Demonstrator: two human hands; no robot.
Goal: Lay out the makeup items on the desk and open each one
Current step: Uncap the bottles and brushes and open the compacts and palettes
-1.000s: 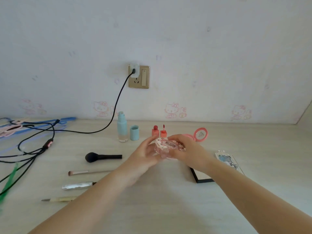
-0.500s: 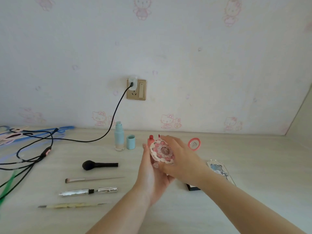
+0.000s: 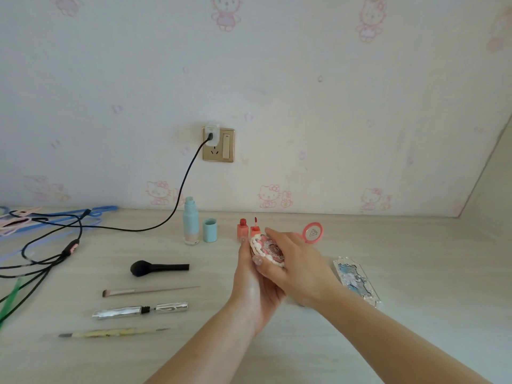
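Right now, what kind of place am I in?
Probably a bedroom or dorm desk at home, used as a makeup spot. Cartoon-cat wallpaper covers the wall, a charger is plugged into the wall socket, and clothes hangers lie on the pale desk beside brushes.

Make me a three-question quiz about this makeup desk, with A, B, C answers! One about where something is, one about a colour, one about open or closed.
1. Where is the black brush?
A. left of the hands
B. right of the hands
C. on the wall

2. What colour is the tall bottle?
A. black
B. light blue
C. green

3. How is the tall bottle?
A. cap on
C. lying down
B. cap off, standing beside it

Answers: 1 A, it lies left of the left hand. 2 B, its body is pale blue. 3 B, the blue cap stands on the desk next to it.
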